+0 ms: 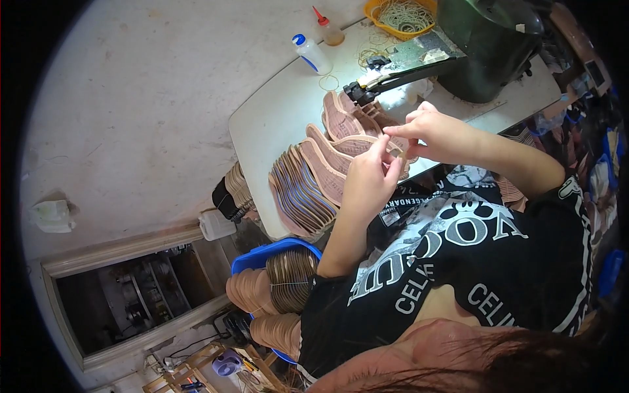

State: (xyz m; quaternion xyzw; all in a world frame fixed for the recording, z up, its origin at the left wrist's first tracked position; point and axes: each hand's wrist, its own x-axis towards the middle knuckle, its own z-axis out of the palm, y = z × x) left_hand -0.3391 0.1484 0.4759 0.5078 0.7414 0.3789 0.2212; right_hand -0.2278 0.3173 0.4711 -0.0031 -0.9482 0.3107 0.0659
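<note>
Over the near edge of the table, my left hand (372, 171) and my right hand (432, 134) meet with their fingers bent and pinched together. Between the fingertips may be something small and pale, too small to make out. Right behind and beneath them lie brownish-pink shoe insoles (327, 173) with pale edges, overlapping on the white table (262, 124). To the left of my left hand, a row of insoles (295, 196) stands packed on edge. More insoles (344, 118) lie farther back, partly hidden by my hands and by a machine's black arm.
A dark green machine (488, 52) stands at the back right, its black arm (386, 80) reaching over the table. Behind are a yellow basket (373, 12) of rubber bands, a blue-capped bottle (313, 56) and a red-tipped bottle (332, 34). A blue crate (262, 252) at left holds insole bundles (288, 281).
</note>
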